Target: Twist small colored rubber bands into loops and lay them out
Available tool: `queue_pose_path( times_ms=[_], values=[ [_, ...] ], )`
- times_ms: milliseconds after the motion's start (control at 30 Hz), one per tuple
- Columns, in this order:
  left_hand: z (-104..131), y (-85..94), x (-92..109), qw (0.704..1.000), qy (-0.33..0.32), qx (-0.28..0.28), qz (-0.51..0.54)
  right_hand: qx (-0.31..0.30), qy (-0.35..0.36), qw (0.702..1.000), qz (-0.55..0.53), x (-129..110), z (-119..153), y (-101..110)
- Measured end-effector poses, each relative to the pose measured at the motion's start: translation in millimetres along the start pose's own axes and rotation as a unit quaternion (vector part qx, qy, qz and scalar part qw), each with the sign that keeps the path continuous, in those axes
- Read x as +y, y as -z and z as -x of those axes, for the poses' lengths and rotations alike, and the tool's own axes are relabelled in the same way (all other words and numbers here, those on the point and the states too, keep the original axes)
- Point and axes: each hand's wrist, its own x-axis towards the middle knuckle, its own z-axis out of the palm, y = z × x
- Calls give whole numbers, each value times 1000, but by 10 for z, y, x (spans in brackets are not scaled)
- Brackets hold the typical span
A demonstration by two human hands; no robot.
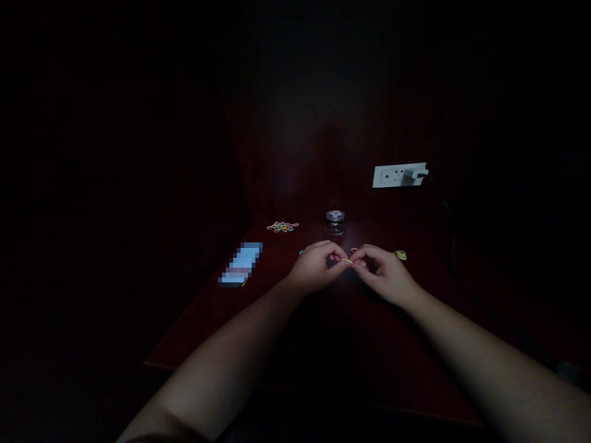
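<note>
Between my two hands a small yellow hair tie (346, 261) is pinched over the table. My left hand (314, 267) grips its left end with thumb and fingertips. My right hand (386, 273) pinches the other end, and the fingertips of both hands nearly meet. Just behind my right hand lies a bunch of yellow hair ties (401, 255). An orange-pink band (354, 250) shows partly behind the right fingers, and a bit of something blue (301, 252) peeks out by the left hand.
A pile of coloured hair ties (282, 227) lies at the back left. Behind my hands stands a clear lidded jar (335, 223). A phone (241, 264) with a blurred screen rests on the dark red table (207, 320). On the wall, a socket (392, 176) holds a plug with a dark cable.
</note>
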Motion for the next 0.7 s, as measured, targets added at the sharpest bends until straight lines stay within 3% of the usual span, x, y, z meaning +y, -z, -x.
queue_pose_path(
  times_ms=[367, 567, 700],
  values=[
    [4, -13, -14, 1000, 7, -7, 4, 8, -6, 1000, -21, -33, -10, 1],
    [17, 18, 38, 997, -41, -67, -2, 53, -27, 997, -54, 3, -19, -9],
    [8, 28, 50, 996, -49, -70, 2, 62, -31, 997, -47, 9, -20, -4]
  ],
)
